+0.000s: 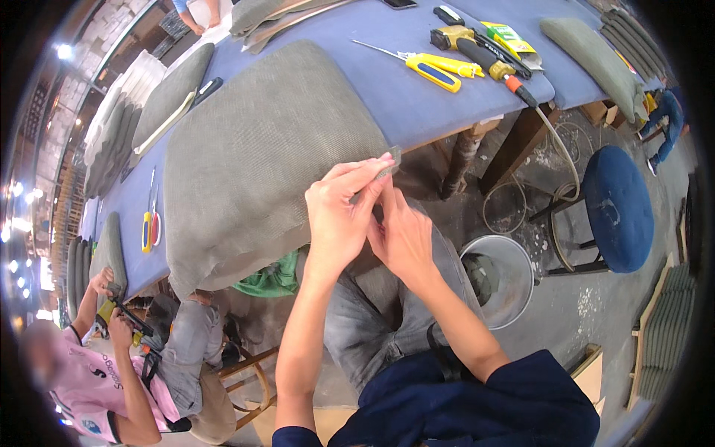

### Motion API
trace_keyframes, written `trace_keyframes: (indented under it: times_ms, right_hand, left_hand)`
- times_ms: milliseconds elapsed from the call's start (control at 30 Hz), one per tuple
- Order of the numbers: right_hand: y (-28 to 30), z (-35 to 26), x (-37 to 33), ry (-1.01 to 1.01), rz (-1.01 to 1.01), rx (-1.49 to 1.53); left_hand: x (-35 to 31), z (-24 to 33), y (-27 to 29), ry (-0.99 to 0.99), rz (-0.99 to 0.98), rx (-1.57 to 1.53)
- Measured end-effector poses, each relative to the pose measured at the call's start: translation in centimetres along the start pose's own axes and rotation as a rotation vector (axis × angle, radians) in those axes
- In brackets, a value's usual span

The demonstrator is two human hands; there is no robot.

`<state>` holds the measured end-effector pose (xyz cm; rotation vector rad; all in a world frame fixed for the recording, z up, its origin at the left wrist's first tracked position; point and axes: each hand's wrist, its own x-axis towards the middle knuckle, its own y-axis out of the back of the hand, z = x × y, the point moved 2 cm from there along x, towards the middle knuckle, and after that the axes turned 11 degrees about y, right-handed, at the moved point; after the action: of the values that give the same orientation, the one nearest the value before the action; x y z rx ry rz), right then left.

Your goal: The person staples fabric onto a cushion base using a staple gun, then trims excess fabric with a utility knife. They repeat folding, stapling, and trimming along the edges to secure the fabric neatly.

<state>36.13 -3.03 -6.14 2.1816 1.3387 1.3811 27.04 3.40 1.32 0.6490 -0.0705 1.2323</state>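
Observation:
A grey-green fabric-covered seat cushion (261, 141) lies on the blue padded table in front of me, its cloth hanging loose along the near edge. At its right corner my left hand (339, 208) is closed, thumb and fingers pinching a small piece of the grey fabric (394, 159). My right hand (402, 235) meets it there, fingertips pressed together on the same bit of cloth. The fingers hide most of what they grip, including whether the piece is a fold or a separate scrap.
On the blue table (387, 89) are a yellow-handled screwdriver (432, 74), a yellow-and-black air tool (477, 48) with a hose and more cushions (588, 56). A metal bucket (514, 283) and blue stool (617, 208) stand at right. Another person (112, 372) works at left.

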Motion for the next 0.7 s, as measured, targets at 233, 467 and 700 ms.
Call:
trace_keyframes:
  times_ms: [233, 467, 700]
  right_hand:
    - [-1.6, 0.7, 0.3, -0.079, -0.090, -0.058]
    - [-3.6, 0.2, 1.5, -0.048, -0.079, 0.046]
    - [2.9, 2.7, -1.2, 0.058, 0.125, 0.127]
  left_hand:
    - [-1.2, 0.4, -0.8, -0.148, 0.079, 0.284]
    - [-1.5, 0.0, -1.2, -0.272, 0.085, 0.441]
    - [-2.0, -1.1, -1.5, -0.250, 0.124, 0.377]
